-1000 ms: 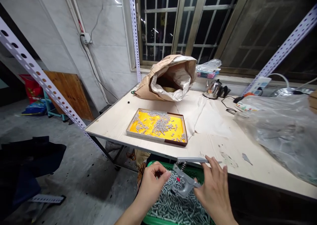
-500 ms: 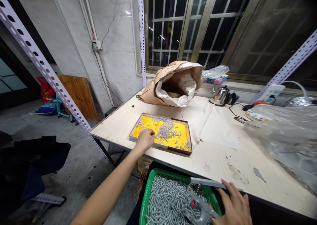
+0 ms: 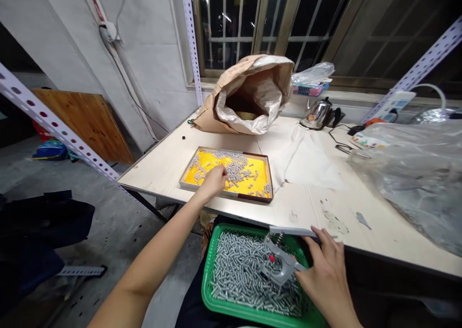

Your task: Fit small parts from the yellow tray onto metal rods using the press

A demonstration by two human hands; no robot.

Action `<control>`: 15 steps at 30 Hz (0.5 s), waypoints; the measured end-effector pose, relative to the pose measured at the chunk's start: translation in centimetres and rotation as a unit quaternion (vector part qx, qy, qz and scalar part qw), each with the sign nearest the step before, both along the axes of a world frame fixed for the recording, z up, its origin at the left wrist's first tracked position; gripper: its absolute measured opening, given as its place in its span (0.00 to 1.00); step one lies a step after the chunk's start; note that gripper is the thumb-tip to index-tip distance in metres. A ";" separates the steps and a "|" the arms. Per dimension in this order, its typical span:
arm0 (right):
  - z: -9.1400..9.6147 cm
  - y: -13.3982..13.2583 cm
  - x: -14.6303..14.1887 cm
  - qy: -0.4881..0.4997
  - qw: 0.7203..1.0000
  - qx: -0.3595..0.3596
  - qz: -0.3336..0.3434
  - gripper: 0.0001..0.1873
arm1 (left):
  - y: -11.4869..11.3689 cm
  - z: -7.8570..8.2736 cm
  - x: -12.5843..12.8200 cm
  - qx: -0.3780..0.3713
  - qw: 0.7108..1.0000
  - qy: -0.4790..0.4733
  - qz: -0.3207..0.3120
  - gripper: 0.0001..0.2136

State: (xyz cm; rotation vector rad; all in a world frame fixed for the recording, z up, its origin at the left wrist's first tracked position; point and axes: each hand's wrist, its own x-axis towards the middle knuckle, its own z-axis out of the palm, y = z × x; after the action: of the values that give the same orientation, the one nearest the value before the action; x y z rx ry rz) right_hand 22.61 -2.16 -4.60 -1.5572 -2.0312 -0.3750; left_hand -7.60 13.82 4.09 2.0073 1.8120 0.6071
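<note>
My left hand (image 3: 215,179) reaches over the near rim of a shallow box lid (image 3: 187,183) lined with yellow. Its fingers are pinched together at the edge of a pile of small silver screw-like pieces (image 3: 237,170); whether a piece is between them is hidden. In my right hand (image 3: 327,270) are grey spring-loaded hand pliers (image 3: 287,266) with a coil spring and a red part, gripped by the handles. The jaw end hangs above a green plastic basket (image 3: 207,282), which is filled with silver ribbed metal pieces (image 3: 240,272) and sits at my lap.
A large open paper sack (image 3: 216,111) lies at the back of the table (image 3: 155,174). Behind it to the right stand a steel kettle (image 3: 317,113) and a small basket (image 3: 310,88). Clear plastic sheeting (image 3: 407,183) covers the right side. Perforated metal posts (image 3: 61,125) frame the table.
My left hand has moved slightly right and farther into the box lid, its fingers now closed at the pile. The view has tilted down, showing more of the basket; my right hand still grips the pliers.
</note>
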 end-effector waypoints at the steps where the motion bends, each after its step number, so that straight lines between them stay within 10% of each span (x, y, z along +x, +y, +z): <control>1: 0.5 0.2 -0.4 0.009 1.000 -0.002 -0.003 0.23 | -1.2 0.1 0.2 0.006 0.999 -0.038 0.009 0.10; 3: 1.5 0.6 -1.1 0.019 1.000 -0.006 -0.007 0.23 | -4.1 0.0 1.0 -0.024 0.984 -0.178 0.014 0.11; 7: 2.8 1.5 -2.3 0.022 1.000 -0.005 -0.019 0.22 | -10.1 -1.5 3.4 -0.201 0.864 -0.462 0.012 0.09; 11: 3.4 1.9 -3.1 0.007 1.000 0.003 -0.024 0.23 | -13.3 -3.7 5.6 -0.279 0.782 -0.555 0.050 0.12; 15: 3.7 1.5 -3.5 0.000 1.000 0.009 -0.027 0.22 | -14.0 -4.4 6.4 -0.315 0.766 -0.558 0.061 0.12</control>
State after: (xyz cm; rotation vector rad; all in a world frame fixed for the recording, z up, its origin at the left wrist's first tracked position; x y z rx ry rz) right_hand 19.07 -0.64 -0.90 -1.6028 -1.9844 -0.4133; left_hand -1.19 -0.17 -0.33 0.7279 1.1098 0.8225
